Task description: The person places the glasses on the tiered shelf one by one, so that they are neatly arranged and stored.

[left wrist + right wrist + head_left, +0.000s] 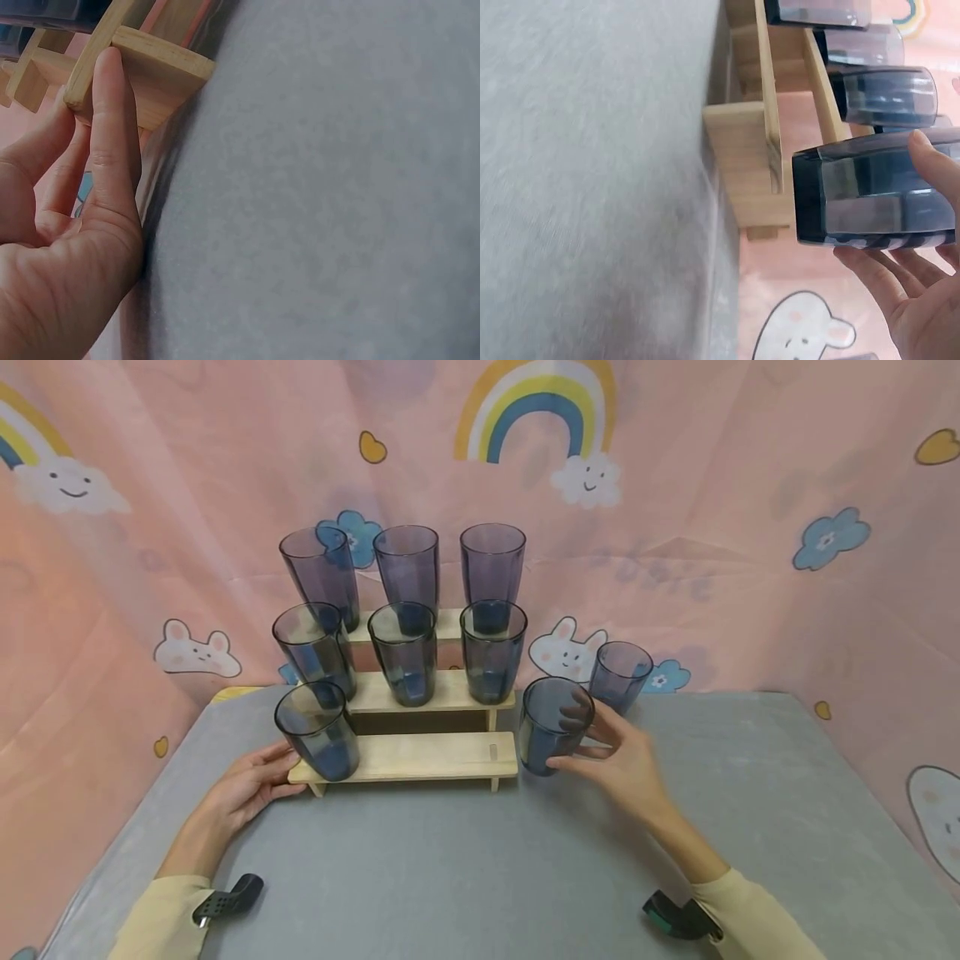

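A three-step wooden rack (427, 758) stands on the table, bearing blue-grey tinted glasses. My left hand (251, 781) pinches the left end of its lowest board; in the left wrist view the thumb and a finger meet the board's end (90, 71). On that lowest step a single glass (324, 739) stands at the left. Just off the rack's right end, my right hand (626, 764) holds another glass (551, 727), thumb on the near side and fingers round the far side. In the right wrist view this glass (877, 195) has its base above the grey tabletop.
Three glasses line the middle step, among them a middle one (405, 660), and three more the top step, including one (491, 564) at right. Behind my right hand stands a further glass (621, 672). A pink patterned cloth (712, 610) hangs behind the grey table (420, 877).
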`<act>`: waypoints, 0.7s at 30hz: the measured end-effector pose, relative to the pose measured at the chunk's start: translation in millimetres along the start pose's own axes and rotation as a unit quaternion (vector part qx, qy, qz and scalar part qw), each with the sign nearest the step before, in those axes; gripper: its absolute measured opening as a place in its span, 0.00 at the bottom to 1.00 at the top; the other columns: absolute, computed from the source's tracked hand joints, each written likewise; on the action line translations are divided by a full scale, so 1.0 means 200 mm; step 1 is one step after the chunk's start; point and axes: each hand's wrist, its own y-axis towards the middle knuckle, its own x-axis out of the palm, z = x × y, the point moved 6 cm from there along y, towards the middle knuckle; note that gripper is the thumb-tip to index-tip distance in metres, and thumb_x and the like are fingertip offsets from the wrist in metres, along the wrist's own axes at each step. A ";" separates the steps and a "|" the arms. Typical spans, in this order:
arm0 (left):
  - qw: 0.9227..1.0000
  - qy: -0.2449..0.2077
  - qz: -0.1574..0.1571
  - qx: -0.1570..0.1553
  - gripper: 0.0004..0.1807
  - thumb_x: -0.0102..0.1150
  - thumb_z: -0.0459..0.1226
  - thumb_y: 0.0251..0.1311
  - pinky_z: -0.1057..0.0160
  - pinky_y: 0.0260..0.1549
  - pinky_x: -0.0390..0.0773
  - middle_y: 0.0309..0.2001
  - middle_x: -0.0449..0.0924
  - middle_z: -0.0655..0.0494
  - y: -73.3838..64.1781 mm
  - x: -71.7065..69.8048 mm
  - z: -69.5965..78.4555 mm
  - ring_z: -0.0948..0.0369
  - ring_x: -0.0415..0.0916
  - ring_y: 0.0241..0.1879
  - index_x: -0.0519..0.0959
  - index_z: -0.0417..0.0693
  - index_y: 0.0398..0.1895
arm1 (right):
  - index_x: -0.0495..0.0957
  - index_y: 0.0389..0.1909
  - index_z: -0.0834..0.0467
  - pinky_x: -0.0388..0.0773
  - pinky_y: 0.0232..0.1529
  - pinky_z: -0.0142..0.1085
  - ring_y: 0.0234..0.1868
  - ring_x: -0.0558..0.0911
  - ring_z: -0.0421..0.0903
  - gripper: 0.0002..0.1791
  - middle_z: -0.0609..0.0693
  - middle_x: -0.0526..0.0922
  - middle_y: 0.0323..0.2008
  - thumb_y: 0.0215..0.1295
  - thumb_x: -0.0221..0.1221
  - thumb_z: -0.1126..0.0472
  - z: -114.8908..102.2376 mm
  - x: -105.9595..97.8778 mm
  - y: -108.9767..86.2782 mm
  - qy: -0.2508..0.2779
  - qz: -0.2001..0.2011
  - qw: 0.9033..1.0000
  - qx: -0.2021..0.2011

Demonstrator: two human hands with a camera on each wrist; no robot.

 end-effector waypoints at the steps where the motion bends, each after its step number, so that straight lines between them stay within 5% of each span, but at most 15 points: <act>1: 1.000 -0.001 -0.001 0.000 0.38 0.42 0.29 0.75 0.61 0.44 0.85 0.50 0.80 0.65 0.00 0.00 0.00 0.63 0.80 0.48 0.32 0.32 0.76 | 0.69 0.69 0.47 0.84 0.47 0.36 0.52 0.83 0.51 0.47 0.56 0.82 0.53 0.45 0.76 0.68 0.00 0.01 0.00 0.003 -0.002 1.000 -0.002; 14: 1.000 -0.014 -0.001 -0.002 0.38 0.42 0.29 0.75 0.61 0.43 0.85 0.49 0.81 0.62 0.00 0.01 0.01 0.61 0.81 0.47 0.31 0.32 0.75 | 0.71 0.68 0.48 0.85 0.47 0.43 0.52 0.83 0.53 0.47 0.55 0.81 0.55 0.42 0.78 0.65 -0.06 0.17 0.05 0.022 -0.025 0.999 0.001; 21: 1.000 -0.018 0.009 -0.005 0.38 0.43 0.29 0.75 0.61 0.43 0.85 0.48 0.82 0.63 0.00 0.01 0.01 0.62 0.81 0.47 0.32 0.32 0.75 | 0.70 0.68 0.57 0.85 0.46 0.41 0.53 0.82 0.54 0.47 0.58 0.80 0.55 0.41 0.78 0.70 -0.09 0.30 0.09 0.044 -0.031 0.999 -0.004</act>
